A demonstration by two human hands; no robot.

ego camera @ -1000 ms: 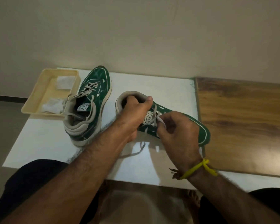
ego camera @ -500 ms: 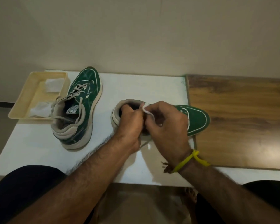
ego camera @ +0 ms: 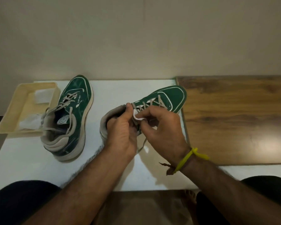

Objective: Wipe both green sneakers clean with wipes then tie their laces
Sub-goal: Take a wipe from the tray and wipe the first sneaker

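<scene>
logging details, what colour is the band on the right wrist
Yellow. The band shows best, and only, in the head view.

Plain beige wall [ego camera: 136, 38], white table [ego camera: 23, 159], wooden surface [ego camera: 234, 119], possibly glossy

Green sneakers [ego camera: 72, 114] [ego camera: 165, 96] upright on table – laces [ego camera: 68, 101] untied

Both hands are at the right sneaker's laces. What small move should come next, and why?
Probably cross the two lace ends and pull them snug. Both hands pinch the laces at the right sneaker tongue, no knot shows, and one end hangs loose onto the table.
</scene>
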